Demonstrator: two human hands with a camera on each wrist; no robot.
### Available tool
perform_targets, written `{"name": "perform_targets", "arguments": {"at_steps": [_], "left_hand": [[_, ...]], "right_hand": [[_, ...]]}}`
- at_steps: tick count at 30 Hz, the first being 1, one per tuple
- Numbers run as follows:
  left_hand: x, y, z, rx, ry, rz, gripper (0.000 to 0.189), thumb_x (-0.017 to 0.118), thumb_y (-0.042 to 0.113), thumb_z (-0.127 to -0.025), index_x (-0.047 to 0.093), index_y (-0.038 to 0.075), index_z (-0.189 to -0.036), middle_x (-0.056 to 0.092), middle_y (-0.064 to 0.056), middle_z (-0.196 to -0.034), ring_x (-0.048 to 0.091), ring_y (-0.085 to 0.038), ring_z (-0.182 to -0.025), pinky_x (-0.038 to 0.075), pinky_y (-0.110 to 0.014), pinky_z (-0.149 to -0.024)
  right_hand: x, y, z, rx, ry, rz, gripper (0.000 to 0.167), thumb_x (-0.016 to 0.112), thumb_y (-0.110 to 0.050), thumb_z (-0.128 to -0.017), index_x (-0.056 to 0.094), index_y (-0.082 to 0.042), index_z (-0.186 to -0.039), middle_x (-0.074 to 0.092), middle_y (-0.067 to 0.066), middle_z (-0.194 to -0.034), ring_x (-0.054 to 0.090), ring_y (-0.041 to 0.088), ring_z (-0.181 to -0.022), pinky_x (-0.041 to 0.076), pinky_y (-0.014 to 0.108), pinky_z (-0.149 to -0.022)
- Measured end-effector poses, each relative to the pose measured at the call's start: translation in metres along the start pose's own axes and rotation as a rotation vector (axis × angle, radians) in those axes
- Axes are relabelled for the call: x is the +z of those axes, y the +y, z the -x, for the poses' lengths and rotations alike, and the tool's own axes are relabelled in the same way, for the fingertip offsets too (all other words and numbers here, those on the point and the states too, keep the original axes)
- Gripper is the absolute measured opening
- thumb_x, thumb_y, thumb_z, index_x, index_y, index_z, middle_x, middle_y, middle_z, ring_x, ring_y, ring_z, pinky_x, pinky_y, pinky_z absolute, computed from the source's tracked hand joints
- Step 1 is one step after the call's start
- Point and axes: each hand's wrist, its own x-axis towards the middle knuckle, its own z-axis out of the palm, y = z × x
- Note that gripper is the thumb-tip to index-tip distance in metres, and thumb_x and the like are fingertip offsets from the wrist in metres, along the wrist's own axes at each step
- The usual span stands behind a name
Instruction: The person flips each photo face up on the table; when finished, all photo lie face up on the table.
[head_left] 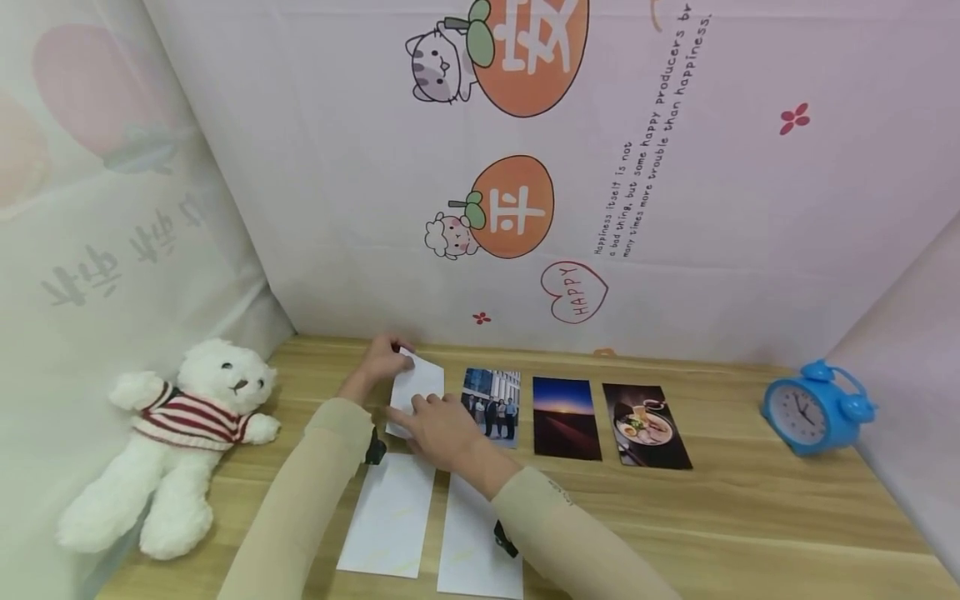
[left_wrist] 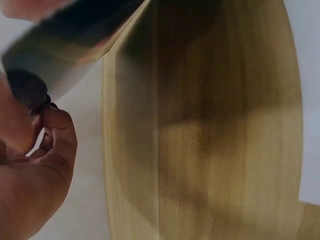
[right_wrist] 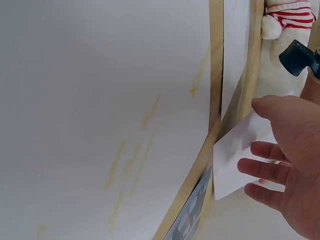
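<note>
A white-backed photo card (head_left: 417, 385) stands tilted up from the table at the back left, its plain side facing me. My left hand (head_left: 384, 362) pinches its far left corner. In the left wrist view, the dark, colourful picture side of the card (left_wrist: 75, 47) shows beside the left hand (left_wrist: 47, 165). My right hand (head_left: 444, 429) reaches over the card's near part, fingers loosely bent; in the right wrist view, this hand (right_wrist: 295, 160) has its thumb and fingertips against the card's white face (right_wrist: 240, 155).
Right of the hands lie a group photo (head_left: 491, 404), a sunset photo (head_left: 566, 418) and a food photo (head_left: 647, 427). Two white cards (head_left: 390, 517) (head_left: 480, 537) lie nearer me. A white teddy bear (head_left: 187, 442) sits left; a blue alarm clock (head_left: 813, 408) stands right.
</note>
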Motion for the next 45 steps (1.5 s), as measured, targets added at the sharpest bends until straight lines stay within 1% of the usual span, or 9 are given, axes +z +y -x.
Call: {"name": "perform_targets", "arguments": {"at_steps": [4, 8, 12, 16, 22, 28, 36, 40, 45], "left_hand": [[-0.002, 0.002, -0.001, -0.072, -0.016, 0.144, 0.032, 0.058, 0.015, -0.098, 0.066, -0.006, -0.121, 0.065, -0.018, -0.116, 0.059, -0.021, -0.095, 0.049, -0.023, -0.075], [-0.004, 0.005, -0.003, -0.148, -0.024, 0.344, 0.037, 0.050, 0.023, -0.106, 0.061, -0.007, -0.125, 0.066, -0.005, -0.103, 0.061, -0.013, -0.089, 0.053, -0.023, -0.078], [-0.008, 0.009, -0.005, -0.149, -0.046, 0.500, 0.035, 0.040, 0.021, -0.108, 0.059, -0.006, -0.117, 0.062, 0.007, -0.084, 0.060, -0.008, -0.081, 0.052, -0.026, -0.084], [-0.010, 0.011, -0.005, -0.126, -0.094, 0.533, 0.035, 0.034, 0.023, -0.110, 0.060, 0.000, -0.110, 0.064, 0.005, -0.089, 0.061, -0.014, -0.090, 0.050, -0.038, -0.103], [-0.007, 0.011, -0.002, -0.051, -0.165, 0.453, 0.046, 0.030, 0.022, -0.109, 0.048, -0.009, -0.138, 0.059, -0.025, -0.131, 0.054, -0.037, -0.127, 0.031, -0.060, -0.125], [0.001, 0.008, -0.008, -0.022, -0.170, 0.326, 0.048, 0.038, 0.018, -0.105, 0.044, -0.005, -0.147, 0.050, -0.029, -0.146, 0.048, -0.046, -0.138, 0.032, -0.061, -0.123], [0.009, 0.001, -0.002, 0.136, -0.162, 0.096, 0.055, 0.052, -0.005, -0.086, 0.046, -0.010, -0.141, 0.054, -0.036, -0.142, 0.054, -0.048, -0.133, 0.050, -0.053, -0.108], [0.009, -0.004, 0.000, 0.204, -0.205, -0.035, 0.064, 0.057, -0.005, -0.080, 0.046, -0.011, -0.142, 0.055, -0.037, -0.141, 0.055, -0.050, -0.131, 0.049, -0.057, -0.110], [0.008, -0.009, 0.004, 0.219, -0.243, -0.151, 0.072, 0.060, -0.002, -0.073, 0.046, -0.012, -0.143, 0.054, -0.037, -0.143, 0.054, -0.050, -0.133, 0.045, -0.060, -0.116]], "right_hand": [[-0.001, 0.004, 0.002, -0.004, 0.057, 0.012, 0.052, 0.057, -0.046, -0.104, 0.036, -0.038, -0.151, 0.070, -0.001, -0.120, 0.072, 0.017, -0.104, 0.061, 0.032, -0.088], [-0.001, 0.008, 0.003, -0.003, 0.142, -0.007, 0.048, 0.060, -0.044, -0.103, 0.038, -0.033, -0.144, 0.071, -0.002, -0.115, 0.072, 0.016, -0.098, 0.062, 0.031, -0.084], [-0.001, 0.010, 0.003, 0.015, 0.210, -0.046, 0.048, 0.062, -0.044, -0.102, 0.040, -0.028, -0.141, 0.071, -0.001, -0.119, 0.073, 0.016, -0.099, 0.062, 0.031, -0.084], [-0.001, 0.012, 0.003, 0.041, 0.247, -0.067, 0.052, 0.065, -0.045, -0.100, 0.044, -0.022, -0.142, 0.070, 0.000, -0.127, 0.073, 0.017, -0.108, 0.062, 0.033, -0.091], [-0.003, 0.014, 0.003, 0.091, 0.203, -0.070, 0.062, 0.064, -0.050, -0.100, 0.049, -0.012, -0.146, 0.068, 0.003, -0.136, 0.070, 0.019, -0.119, 0.060, 0.036, -0.100], [-0.002, 0.015, 0.004, 0.155, 0.130, -0.060, 0.052, 0.059, -0.057, -0.101, 0.060, -0.016, -0.134, 0.071, 0.001, -0.128, 0.069, 0.018, -0.118, 0.058, 0.039, -0.103], [0.004, 0.013, 0.004, 0.181, 0.069, -0.008, 0.050, 0.059, -0.055, -0.101, 0.063, -0.019, -0.134, 0.071, 0.001, -0.129, 0.070, 0.019, -0.118, 0.057, 0.038, -0.104], [0.006, 0.012, 0.003, 0.162, 0.018, 0.019, 0.045, 0.059, -0.052, -0.102, 0.066, -0.019, -0.130, 0.072, 0.000, -0.127, 0.070, 0.018, -0.116, 0.058, 0.036, -0.103], [0.007, 0.011, 0.001, 0.148, -0.024, 0.039, 0.046, 0.057, -0.054, -0.102, 0.067, -0.019, -0.130, 0.073, -0.001, -0.127, 0.069, 0.017, -0.117, 0.057, 0.036, -0.104]]}}
